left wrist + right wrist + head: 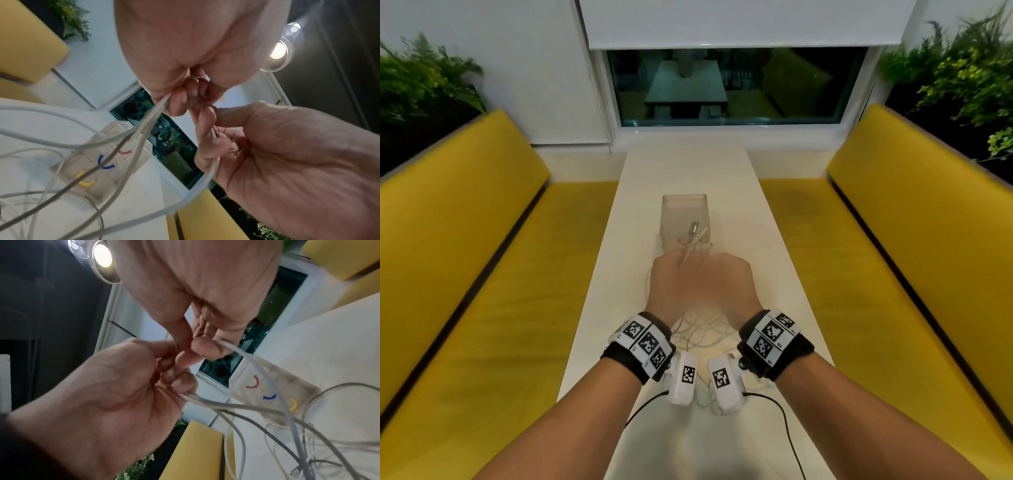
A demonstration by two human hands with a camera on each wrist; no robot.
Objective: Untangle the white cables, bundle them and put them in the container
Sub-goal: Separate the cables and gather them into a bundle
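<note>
Both hands meet above the white table (767, 260), just in front of a clear plastic container (685, 212). My left hand (674, 274) pinches several strands of the white cables (144, 129) between curled fingers. My right hand (726, 270) pinches another strand (232, 348) close beside it. Cable ends with metal plugs (693, 236) stick up from the hands over the container's near edge. The rest of the cables (698, 329) lies in a loose tangle on the table under my wrists. The container (98, 162) (273, 391) shows red, blue and yellow curved marks.
Yellow benches (482, 274) (914, 267) run along both sides of the narrow table. A window (736, 85) and a sill close the far end. Plants (421, 78) stand behind the benches. Black cords (787, 431) trail from the wrist cameras.
</note>
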